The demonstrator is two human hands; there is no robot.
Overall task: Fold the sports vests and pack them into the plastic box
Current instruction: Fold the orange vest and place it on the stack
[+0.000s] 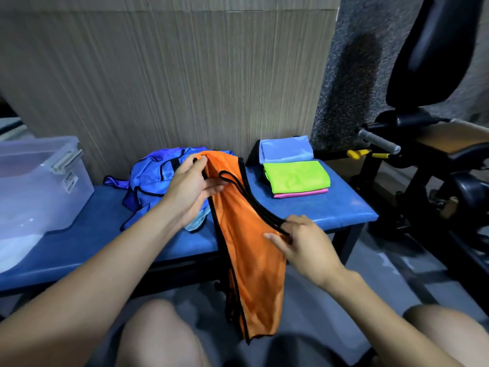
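The left hand (191, 188) is gripping the upper edge of the orange vest (248, 250), while the right hand (301, 243) is pinching its black-trimmed straps. The vest is hanging over the front of the blue bench (330, 205); the plastic box (39, 186) is sitting at the bench's left end.

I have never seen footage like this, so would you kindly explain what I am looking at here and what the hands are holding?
There is no machine: a camera worn on a person's head looks down at their bare hands. The left hand and right hand grip an orange vest by its black-edged straps. It hangs over the front of a blue bench. On the bench lie a heap of unfolded blue vests, a stack of folded vests and, at the left, the clear plastic box.
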